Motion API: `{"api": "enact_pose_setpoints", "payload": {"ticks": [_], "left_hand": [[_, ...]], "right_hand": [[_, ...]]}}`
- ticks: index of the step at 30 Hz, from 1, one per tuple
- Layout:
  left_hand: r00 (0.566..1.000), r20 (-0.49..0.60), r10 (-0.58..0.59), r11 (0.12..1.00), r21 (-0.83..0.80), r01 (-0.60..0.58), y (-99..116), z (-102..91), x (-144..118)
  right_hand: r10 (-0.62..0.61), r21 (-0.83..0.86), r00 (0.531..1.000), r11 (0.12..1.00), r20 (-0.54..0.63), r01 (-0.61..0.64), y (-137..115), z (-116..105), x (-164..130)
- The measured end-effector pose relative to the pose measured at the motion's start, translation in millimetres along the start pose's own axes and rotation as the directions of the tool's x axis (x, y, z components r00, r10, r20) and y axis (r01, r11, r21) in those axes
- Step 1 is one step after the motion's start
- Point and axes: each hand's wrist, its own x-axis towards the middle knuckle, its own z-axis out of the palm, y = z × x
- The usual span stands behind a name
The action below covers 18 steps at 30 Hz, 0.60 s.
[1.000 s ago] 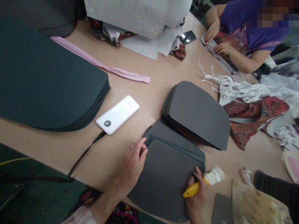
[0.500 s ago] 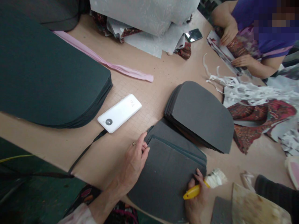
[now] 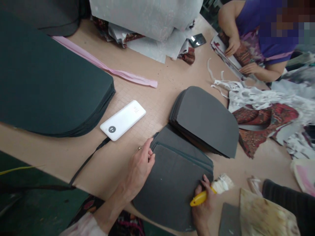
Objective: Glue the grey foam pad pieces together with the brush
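Observation:
Dark grey, round-ended panels (image 3: pixel 172 186) lie overlapped in front of me, with greenish edges showing at their far side. My left hand (image 3: pixel 140 164) is at their left corner, its fingers bent together on the edge and the index finger reaching forward. In my right hand (image 3: pixel 203 209) is a paintbrush (image 3: pixel 200 198) with a yellow handle and whitish bristles, which point right. That hand rests at the panels' right edge. Just beyond them stands a neat stack of similar grey panels (image 3: pixel 206 121).
A white power bank (image 3: pixel 123 120) with a black strap lies left of my hands. Large dark green panels (image 3: pixel 54 82) are stacked at far left, near a pink strip (image 3: pixel 133 78). A co-worker (image 3: pixel 256 42) handles fabric across the table. White strips (image 3: pixel 256 95) and a stained sheet (image 3: pixel 268 213) lie right.
The whole view has shifted slightly, so most things sit a little further left. Both hands keep nearly the same places on the panels, and the paintbrush stays in my right hand.

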Motion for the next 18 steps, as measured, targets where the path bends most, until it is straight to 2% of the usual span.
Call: {"api": "enact_pose_setpoints", "payload": {"ticks": [5,10,12,14,16,18], "left_hand": [[0.996,0.046,0.081,0.995,0.062,-0.084,-2.5,-6.3,3.0],[0.968,-0.011,0.251,0.951,0.19,-0.244,9.9,-12.9,3.6],[0.92,0.033,0.39,0.895,0.22,-0.387,20.1,-6.0,-1.4],[0.833,0.174,0.525,0.798,0.239,-0.553,28.2,7.5,-9.0],[0.755,0.331,0.566,0.709,0.272,-0.651,31.7,22.8,-16.3],[0.737,0.418,0.532,0.666,0.332,-0.668,31.1,34.5,-21.1]], "right_hand": [[-0.039,-0.016,0.999,0.999,-0.022,0.039,-6.3,-0.8,2.7],[-0.029,-0.012,0.999,1.0,-0.023,0.029,-5.4,0.6,3.1],[-0.034,-0.004,0.999,0.999,-0.034,0.033,-4.1,1.3,3.6],[-0.05,0.003,0.998,0.999,-0.044,0.05,-3.0,1.5,4.2],[-0.068,0.012,0.996,0.998,-0.054,0.069,-2.1,1.4,4.6],[-0.073,0.02,0.996,0.997,-0.049,0.074,-1.4,1.2,4.6]]}}
